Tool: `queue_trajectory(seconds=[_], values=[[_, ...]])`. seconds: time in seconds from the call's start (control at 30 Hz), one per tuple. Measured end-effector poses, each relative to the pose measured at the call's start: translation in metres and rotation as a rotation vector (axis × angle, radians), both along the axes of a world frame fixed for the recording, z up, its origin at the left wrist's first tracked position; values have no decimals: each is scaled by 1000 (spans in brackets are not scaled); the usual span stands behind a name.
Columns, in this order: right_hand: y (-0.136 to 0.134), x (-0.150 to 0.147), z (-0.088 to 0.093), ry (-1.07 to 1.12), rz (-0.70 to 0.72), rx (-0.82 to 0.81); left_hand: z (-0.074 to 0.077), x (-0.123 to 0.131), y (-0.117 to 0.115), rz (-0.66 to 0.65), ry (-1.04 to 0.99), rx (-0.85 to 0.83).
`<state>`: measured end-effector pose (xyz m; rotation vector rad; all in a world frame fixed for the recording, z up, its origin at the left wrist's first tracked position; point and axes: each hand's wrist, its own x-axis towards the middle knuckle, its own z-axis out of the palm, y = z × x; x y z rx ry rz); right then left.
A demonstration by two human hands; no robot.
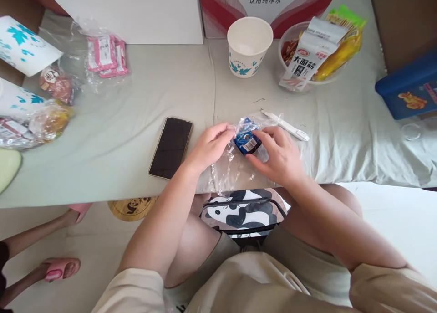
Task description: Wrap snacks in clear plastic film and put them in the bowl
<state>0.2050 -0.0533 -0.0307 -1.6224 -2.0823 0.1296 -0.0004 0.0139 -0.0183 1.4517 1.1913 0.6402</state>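
A small blue snack packet [246, 138] with a barcode label sits inside a clear plastic bag [232, 167] at the near edge of the cloth-covered table [136, 121]. My left hand [210, 145] pinches the bag's plastic just left of the packet. My right hand [278, 156] has its fingers curled round the packet's right side. Both hands meet over the bag. A black phone [171, 146] lies face up just left of my left hand.
A paper cup [249, 45] and a bowl of snack packs [316, 48] stand at the back. A white pen [285, 125] lies behind my right hand. Wrapped snacks [104, 55] lie at the left, a blue box [409, 87] at right. Another person's feet in pink slippers [61, 267] show bottom left.
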Motion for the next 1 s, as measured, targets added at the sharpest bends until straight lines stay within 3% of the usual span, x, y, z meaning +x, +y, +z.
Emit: queue_trajectory(seconds=[0.17,0.33,0.47,0.63,0.77,0.9,1.0], values=[[6,9,-9,117,-9,-67,8,5,-6,-11,-286,-302],[24,32,-10,358,65,-243,15,5,-5,63,-265,-358],[30,32,-6,378,46,-243,14,2,-2,101,-317,-354],[15,35,-1,303,-164,-86,15,1,0,309,-285,-293],[16,63,-6,550,-371,99,20,3,0,354,-273,-278],[63,113,-5,878,-634,438,23,4,2,307,-294,-279],[107,152,11,640,-597,524,23,4,3,305,-284,-261]])
